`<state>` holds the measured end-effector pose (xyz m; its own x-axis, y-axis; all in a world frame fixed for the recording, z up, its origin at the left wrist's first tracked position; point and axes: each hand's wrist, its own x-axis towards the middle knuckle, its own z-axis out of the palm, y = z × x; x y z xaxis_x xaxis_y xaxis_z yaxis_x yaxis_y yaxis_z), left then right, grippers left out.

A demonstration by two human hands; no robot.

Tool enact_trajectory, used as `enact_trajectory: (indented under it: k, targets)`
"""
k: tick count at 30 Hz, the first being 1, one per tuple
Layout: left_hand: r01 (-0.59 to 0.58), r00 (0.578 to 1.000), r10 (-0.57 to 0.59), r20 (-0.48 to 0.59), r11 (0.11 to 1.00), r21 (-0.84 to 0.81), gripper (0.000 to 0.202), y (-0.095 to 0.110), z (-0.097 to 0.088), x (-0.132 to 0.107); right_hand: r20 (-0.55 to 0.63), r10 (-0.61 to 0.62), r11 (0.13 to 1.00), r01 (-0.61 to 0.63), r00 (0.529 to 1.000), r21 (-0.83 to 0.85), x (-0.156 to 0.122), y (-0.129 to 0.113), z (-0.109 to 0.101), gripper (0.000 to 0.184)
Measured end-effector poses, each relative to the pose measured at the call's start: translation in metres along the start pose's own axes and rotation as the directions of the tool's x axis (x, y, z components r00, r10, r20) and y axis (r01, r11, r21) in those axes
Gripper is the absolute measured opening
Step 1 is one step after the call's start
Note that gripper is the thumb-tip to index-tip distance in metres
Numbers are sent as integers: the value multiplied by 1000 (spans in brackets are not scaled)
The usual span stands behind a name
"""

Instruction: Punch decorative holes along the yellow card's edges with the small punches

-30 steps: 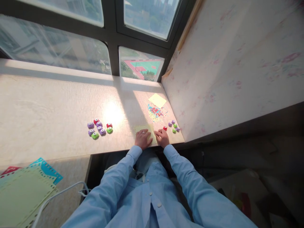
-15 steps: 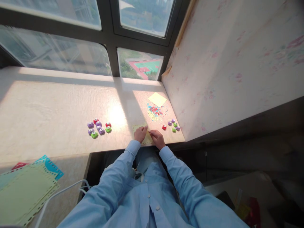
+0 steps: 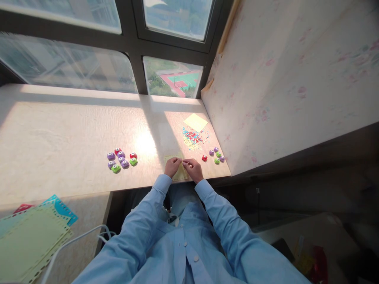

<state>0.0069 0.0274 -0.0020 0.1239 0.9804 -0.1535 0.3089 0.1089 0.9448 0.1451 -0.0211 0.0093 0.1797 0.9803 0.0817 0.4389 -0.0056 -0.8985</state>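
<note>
My left hand (image 3: 172,167) and my right hand (image 3: 193,170) meet over a pale yellow-green sheet (image 3: 179,174) with small punched holes along its edges. The fingers of both are closed in a pinch, tips nearly touching; whatever lies between them is too small to make out. Just beyond the sheet is a scatter of tiny red, blue and yellow paper pieces (image 3: 192,138). A red craft punch (image 3: 204,158) stands to the right of my right hand, beside a group of purple and green craft punches (image 3: 218,154).
Several more punches (image 3: 121,159) sit on the wooden sill (image 3: 59,146) to the left. A plain yellow sheet (image 3: 196,122) lies near the wall (image 3: 266,86). Hole-edged sheets (image 3: 32,244) and a white cable (image 3: 71,241) are at lower left. A window (image 3: 174,77) rises behind.
My right hand has moved slightly left and its fingertips have come up to those of my left hand. The view has shifted a little.
</note>
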Motion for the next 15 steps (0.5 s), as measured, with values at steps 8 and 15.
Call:
enact_trajectory:
  k: [8,15]
  targets:
    - [-11,1000,12,14,1000,-23,27,-4,-1,-1,-40,-44,996,40,998,-76,0,1,7,17]
    - [-28,999,27,24,1000,9,30,-6,-2,-2,-95,8,995,-17,995,-95,-1,-1,9,13]
